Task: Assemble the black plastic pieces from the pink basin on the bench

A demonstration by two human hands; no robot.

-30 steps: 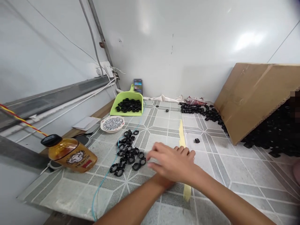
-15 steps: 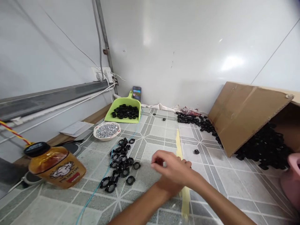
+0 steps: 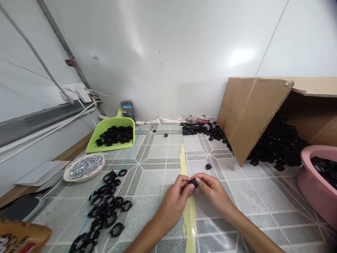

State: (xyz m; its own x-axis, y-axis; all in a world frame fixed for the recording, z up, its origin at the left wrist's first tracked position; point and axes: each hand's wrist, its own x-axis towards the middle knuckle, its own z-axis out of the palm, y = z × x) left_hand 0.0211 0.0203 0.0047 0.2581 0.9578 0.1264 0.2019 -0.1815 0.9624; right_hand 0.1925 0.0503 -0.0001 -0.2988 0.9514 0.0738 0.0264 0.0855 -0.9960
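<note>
Between the fingertips of both hands is a small black plastic part [image 3: 194, 182], partly hidden by the fingers. My left hand [image 3: 176, 196] pinches it from the left, and my right hand [image 3: 214, 191] grips its right side. Both hands are over the strip of yellow tape [image 3: 190, 218] on the tiled-pattern surface. To the left lies a loose pile of black plastic rings [image 3: 110, 202]. One small black piece [image 3: 208, 166] rests alone just beyond my right hand.
A green dustpan [image 3: 91, 142] holds black rings at the back left, near a dish of small silvery pieces [image 3: 86, 167]. On the right, a tipped cardboard box [image 3: 244, 116] spills black parts beside a pink basin [image 3: 308, 182]. An amber bottle [image 3: 26, 235] stands at front left.
My hands were crossed at the wrists; now they are uncrossed and meet at the black part. The view has turned to the right, bringing more of the pink basin into sight.
</note>
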